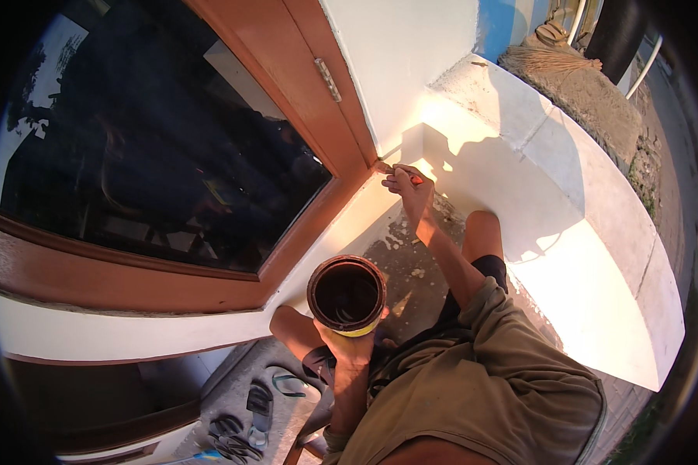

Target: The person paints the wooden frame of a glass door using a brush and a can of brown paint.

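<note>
My left hand [347, 346] is closed around the lower side of a round paint can [315, 304]. Dark brown paint coats its rim, and the inside looks dark. My right hand [411, 190] grips a small paintbrush [416, 180] with a red handle. Its bristles meet the lower corner of the reddish-brown wooden window frame [306, 213], right beside the white wall [399, 58]. The fingers hide most of the brush. Dark glass [171, 147] fills the frame, and a metal hinge [327, 80] sits higher up on it.
Below the frame runs a white ledge [124, 329]. A curved pale low wall [597, 217] bounds my right side. Between my knees lies a paint-spattered floor [399, 260]. Several sandals [260, 403] lie at lower left. A straw broom [551, 60] rests at upper right.
</note>
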